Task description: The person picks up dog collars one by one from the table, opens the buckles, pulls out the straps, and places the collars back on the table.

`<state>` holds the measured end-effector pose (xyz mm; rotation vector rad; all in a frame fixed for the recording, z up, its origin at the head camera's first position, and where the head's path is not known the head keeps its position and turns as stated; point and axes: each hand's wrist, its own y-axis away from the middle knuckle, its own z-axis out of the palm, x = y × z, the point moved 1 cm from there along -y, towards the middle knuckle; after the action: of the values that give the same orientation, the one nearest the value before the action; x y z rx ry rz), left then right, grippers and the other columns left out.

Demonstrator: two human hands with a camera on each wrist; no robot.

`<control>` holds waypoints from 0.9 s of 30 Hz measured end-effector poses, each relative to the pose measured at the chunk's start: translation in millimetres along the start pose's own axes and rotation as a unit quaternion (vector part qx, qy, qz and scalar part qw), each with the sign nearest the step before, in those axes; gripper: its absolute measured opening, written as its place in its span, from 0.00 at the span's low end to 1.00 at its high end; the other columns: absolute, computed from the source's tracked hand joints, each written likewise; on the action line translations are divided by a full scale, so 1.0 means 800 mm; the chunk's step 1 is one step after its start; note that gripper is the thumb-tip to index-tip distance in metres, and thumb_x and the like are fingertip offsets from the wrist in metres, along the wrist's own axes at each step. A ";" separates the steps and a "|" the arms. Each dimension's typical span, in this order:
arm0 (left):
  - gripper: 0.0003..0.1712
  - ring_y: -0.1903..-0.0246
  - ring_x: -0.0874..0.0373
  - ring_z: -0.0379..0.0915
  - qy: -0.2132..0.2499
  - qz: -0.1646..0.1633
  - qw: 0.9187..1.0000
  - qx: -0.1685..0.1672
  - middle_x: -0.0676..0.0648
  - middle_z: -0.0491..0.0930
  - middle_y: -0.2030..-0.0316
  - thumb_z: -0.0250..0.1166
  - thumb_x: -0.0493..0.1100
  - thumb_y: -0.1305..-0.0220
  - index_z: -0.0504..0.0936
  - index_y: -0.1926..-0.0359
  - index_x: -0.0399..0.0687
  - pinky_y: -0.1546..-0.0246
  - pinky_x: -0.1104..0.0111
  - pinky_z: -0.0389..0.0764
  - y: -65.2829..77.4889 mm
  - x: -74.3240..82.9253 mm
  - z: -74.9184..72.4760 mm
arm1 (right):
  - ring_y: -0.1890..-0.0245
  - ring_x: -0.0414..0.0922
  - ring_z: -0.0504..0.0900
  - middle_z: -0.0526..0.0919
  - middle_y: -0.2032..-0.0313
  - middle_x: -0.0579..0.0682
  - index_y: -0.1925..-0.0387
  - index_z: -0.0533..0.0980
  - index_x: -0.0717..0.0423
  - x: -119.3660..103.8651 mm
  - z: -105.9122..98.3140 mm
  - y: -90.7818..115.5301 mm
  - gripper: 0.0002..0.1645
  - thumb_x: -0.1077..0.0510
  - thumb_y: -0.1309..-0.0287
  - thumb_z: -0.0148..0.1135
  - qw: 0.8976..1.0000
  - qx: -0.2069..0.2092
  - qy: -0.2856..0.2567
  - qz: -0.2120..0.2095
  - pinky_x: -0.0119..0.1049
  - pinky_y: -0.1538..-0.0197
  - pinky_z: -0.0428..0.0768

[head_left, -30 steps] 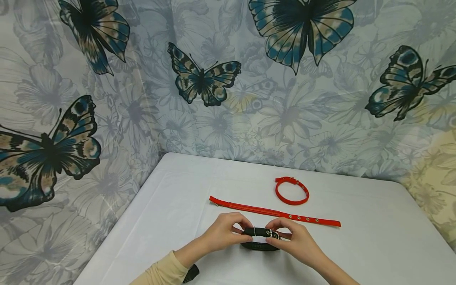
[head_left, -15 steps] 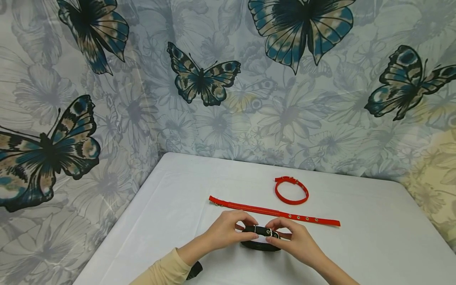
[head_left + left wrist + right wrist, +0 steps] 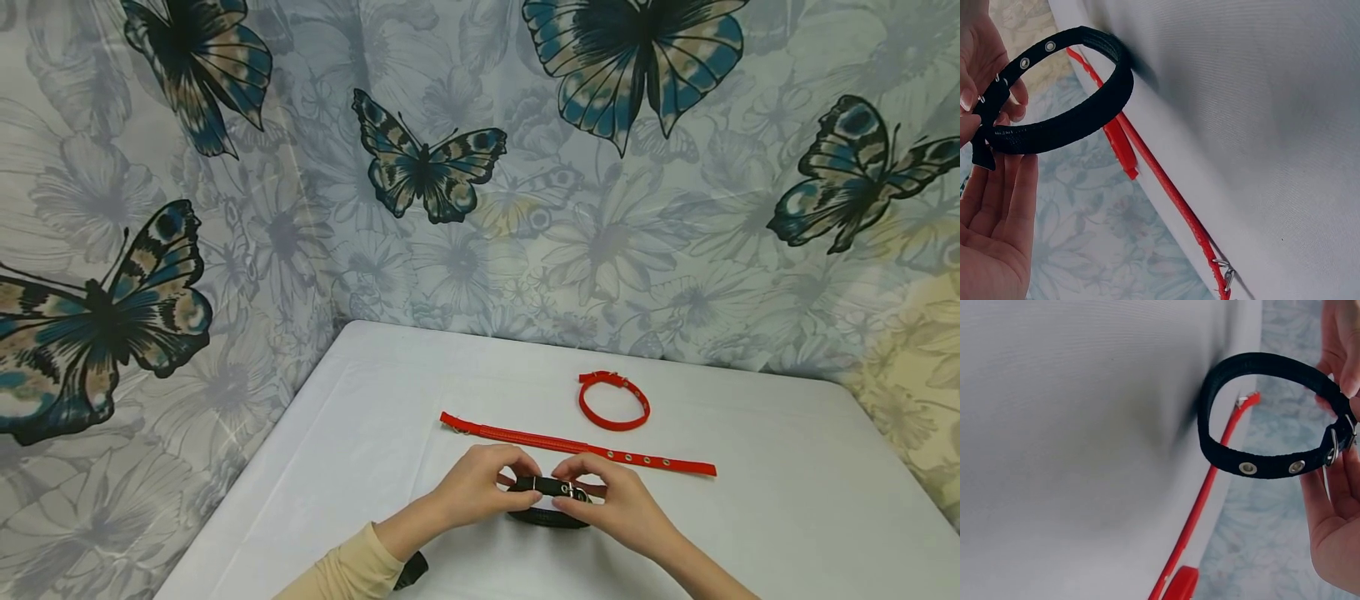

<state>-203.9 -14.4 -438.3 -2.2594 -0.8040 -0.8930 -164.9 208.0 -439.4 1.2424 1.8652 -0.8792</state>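
Between both hands is a black collar, buckled into a loop with its lower edge close over the white table. My left hand pinches the strap on the left of the buckle, thumb in front and fingers behind. On the other side my right hand holds the strap at the metal buckle, its thumb and fingertips right at it. In the left wrist view the loop of the collar stands out from the fingertips, a short strap end poking past them. Metal eyelets line the band in the right wrist view.
Behind the hands a red collar lies stretched flat, eyelets at its right end. Farther back rests another red collar, closed in a ring. A black object shows beside the left sleeve. Butterfly-patterned cloth hangs behind the table.
My left hand has shifted slightly right along the black strap. My right fingers have slid a little left over the buckle. Both red collars stay where they were.
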 end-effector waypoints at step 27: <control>0.09 0.63 0.73 0.75 0.030 0.001 1.000 0.004 0.60 0.82 0.65 0.72 0.44 0.41 0.83 0.60 0.53 0.65 0.79 0.79 0.004 -0.006 0.000 | 0.61 0.44 0.81 0.83 0.63 0.37 0.62 0.81 0.38 -0.002 0.011 -0.004 0.11 0.46 0.47 0.72 1.000 0.023 0.005 -0.003 0.39 0.56 0.83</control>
<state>-204.5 -17.9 -443.1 -2.2151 -0.7775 -0.9514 -165.5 199.3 -442.0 1.2711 1.8685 -0.9244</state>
